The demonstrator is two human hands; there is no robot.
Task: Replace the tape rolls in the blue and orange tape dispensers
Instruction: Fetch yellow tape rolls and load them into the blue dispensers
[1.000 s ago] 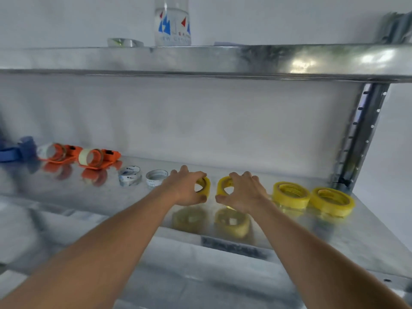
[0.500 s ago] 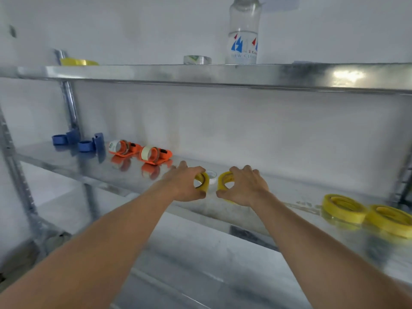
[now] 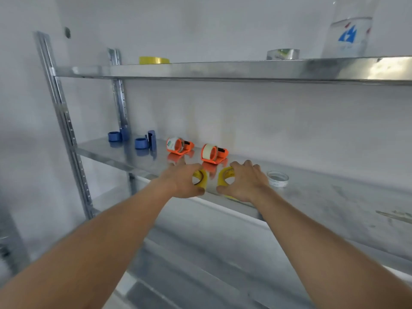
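Each hand gripped a yellow tape roll, left hand [image 3: 183, 182] and right hand [image 3: 244, 182] close together, just before the orange dispensers [image 3: 214, 153].

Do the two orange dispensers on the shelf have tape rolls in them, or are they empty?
Loaded. Each orange dispenser holds a pale roll standing on edge in its frame.

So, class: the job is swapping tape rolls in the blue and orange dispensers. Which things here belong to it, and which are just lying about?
Belongs to the job:
- left hand gripping a yellow roll
- right hand gripping a second yellow roll
- two orange dispensers
- blue dispenser parts

Lying about:
- bottle
- silver roll
- white ring
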